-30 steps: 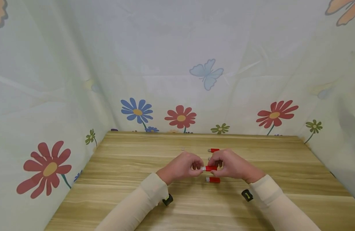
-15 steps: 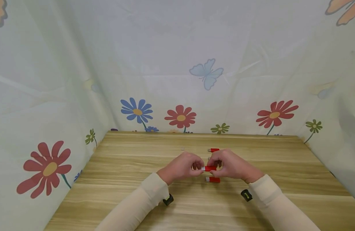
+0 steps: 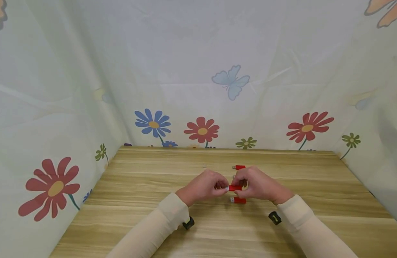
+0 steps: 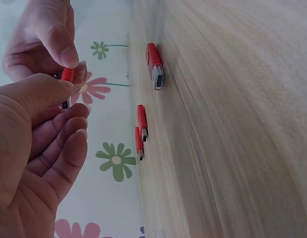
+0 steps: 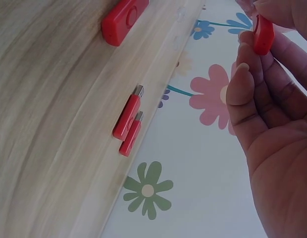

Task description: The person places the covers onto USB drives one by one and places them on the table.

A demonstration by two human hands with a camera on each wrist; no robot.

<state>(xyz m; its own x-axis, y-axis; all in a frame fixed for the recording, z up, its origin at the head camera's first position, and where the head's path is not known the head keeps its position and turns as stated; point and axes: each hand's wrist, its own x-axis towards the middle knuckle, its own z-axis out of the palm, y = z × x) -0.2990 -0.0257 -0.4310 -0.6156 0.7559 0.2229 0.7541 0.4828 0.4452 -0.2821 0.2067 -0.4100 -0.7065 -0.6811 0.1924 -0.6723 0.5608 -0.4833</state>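
Above the table, my right hand (image 3: 256, 183) pinches the red body of a USB stick (image 3: 235, 188) between thumb and fingers. Opposite it, my left hand (image 3: 205, 184) has thumb and fingertips closed on the metal plug end, which they largely cover. Whether a clear cap sits on that end I cannot tell. Just below the hands a second red USB stick (image 3: 239, 200) lies flat, plug to the left. Beyond them lies another stick (image 3: 240, 167). One more, seen as the upper stick (image 5: 127, 116) in the right wrist view, is mostly hidden behind my right hand in the head view.
Small clear pieces (image 5: 176, 42) lie on the wood tabletop (image 3: 159, 168), left of the sticks; one faint clear piece (image 3: 204, 166) shows in the head view. A white flowered curtain (image 3: 172, 89) encloses the back and sides. Dark wrist devices (image 3: 275, 218) hang below both cuffs.
The held USB stick has shifted slightly left, toward my left fingers, and less of its metal plug shows. Both hands otherwise stay nearly in place.
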